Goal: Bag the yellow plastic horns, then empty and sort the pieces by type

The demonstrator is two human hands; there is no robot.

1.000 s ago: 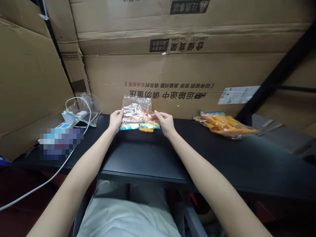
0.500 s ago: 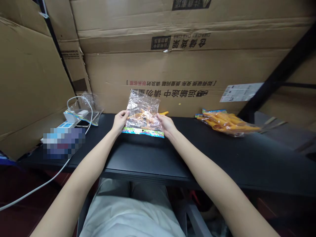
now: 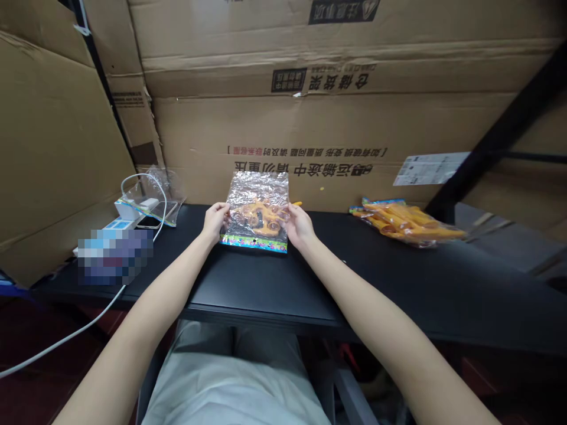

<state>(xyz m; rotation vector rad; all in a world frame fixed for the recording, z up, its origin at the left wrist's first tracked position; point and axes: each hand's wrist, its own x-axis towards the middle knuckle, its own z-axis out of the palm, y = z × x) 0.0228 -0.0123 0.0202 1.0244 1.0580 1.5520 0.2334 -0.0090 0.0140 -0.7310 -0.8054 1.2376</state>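
Between my hands is a clear plastic bag (image 3: pixel 257 189) with a colourful printed strip along its near edge. Orange plastic pieces (image 3: pixel 266 230) show through it; their exact kind is hard to make out. My left hand (image 3: pixel 215 223) pinches the bag's left side. On the right side, my right hand (image 3: pixel 300 226) grips the bag's edge with fingers closed. A small orange tip (image 3: pixel 297 203) sticks out just beyond the right fingers; I cannot tell whether it lies in the bag or behind it.
More clear bags of long orange pieces (image 3: pixel 407 223) lie on the black table (image 3: pixel 266 283) to the right. At the left are a power strip (image 3: pixel 119 224), a white cable (image 3: pixel 100 316), a phone (image 3: pixel 149 222) and an open clear bag (image 3: pixel 170 209). Cardboard (image 3: pixel 266 118) walls the back.
The bag has been turned slightly and its printed edge sits a little lower. Its orange contents show more plainly. Both hands keep hold of its sides.
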